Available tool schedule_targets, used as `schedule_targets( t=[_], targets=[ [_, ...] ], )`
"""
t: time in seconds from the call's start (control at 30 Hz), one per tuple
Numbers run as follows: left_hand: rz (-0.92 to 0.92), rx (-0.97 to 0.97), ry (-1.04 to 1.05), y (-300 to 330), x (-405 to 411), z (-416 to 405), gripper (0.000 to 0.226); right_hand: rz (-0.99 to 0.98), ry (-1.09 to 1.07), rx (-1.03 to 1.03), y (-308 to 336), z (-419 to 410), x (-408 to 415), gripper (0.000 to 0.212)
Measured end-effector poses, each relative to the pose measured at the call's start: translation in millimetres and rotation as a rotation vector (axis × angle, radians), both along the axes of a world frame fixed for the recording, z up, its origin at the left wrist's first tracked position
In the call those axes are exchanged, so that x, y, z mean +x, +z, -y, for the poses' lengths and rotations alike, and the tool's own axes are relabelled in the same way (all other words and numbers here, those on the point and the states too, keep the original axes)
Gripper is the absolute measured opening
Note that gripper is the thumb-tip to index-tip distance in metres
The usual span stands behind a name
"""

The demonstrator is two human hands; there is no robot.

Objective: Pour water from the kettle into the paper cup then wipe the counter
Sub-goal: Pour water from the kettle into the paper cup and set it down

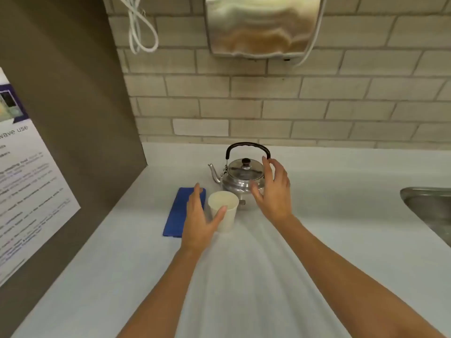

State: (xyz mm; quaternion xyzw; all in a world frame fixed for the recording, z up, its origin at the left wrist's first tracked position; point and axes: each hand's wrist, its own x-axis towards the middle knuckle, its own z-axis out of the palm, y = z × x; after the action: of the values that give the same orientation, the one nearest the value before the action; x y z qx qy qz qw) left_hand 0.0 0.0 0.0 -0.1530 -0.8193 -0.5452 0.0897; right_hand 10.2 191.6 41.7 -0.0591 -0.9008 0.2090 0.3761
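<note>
A small steel kettle (pixel 240 178) with a black arched handle stands on the white counter (pixel 244 276), spout pointing left. Just in front of it stands a white paper cup (pixel 225 211), upright. A folded blue cloth (pixel 177 215) lies to the cup's left. My left hand (pixel 199 223) is open beside the cup, thumb touching its near side, fingers over the cloth's right edge. My right hand (pixel 274 191) is open, fingers spread by the kettle's right side, fingertips near the handle's right end, not gripping it.
A steel sink (pixel 429 208) is set into the counter at the right edge. A brown panel with a paper notice (pixel 24 181) walls off the left. On the brick wall above hang a metal dispenser (pixel 262 25) and a white cable (pixel 139 28).
</note>
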Motion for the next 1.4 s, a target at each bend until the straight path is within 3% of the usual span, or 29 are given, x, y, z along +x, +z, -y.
schedule_targets(
  t=[0.23,0.47,0.67,1.0,1.13,1.4],
  targets=[
    [0.252,0.095,-0.048,-38.5,6.3,-12.0,0.12,0.149,0.027,0.042,24.0,-28.3,-59.2,0.067],
    [0.28,0.105,-0.06,-39.8,-5.7,-17.7,0.119,0.343,0.19,0.051,54.9,-38.7,-114.3,0.042],
    [0.285,0.112,-0.041,-42.2,-8.4,-20.6,0.117,0.283,0.286,0.128,55.4,-50.0,-129.4,0.033],
    [0.217,0.081,-0.02,-50.4,-9.3,-23.4,0.087,0.268,0.34,-0.08,59.9,-56.4,-125.2,0.025],
    [0.207,0.066,-0.023,-51.7,-8.5,-23.9,0.072,0.213,0.314,-0.05,77.1,-64.2,-102.7,0.023],
    [0.204,0.05,-0.003,-49.9,-8.6,-23.5,0.074,0.237,0.371,0.096,131.8,-66.1,-47.6,0.022]
  ],
)
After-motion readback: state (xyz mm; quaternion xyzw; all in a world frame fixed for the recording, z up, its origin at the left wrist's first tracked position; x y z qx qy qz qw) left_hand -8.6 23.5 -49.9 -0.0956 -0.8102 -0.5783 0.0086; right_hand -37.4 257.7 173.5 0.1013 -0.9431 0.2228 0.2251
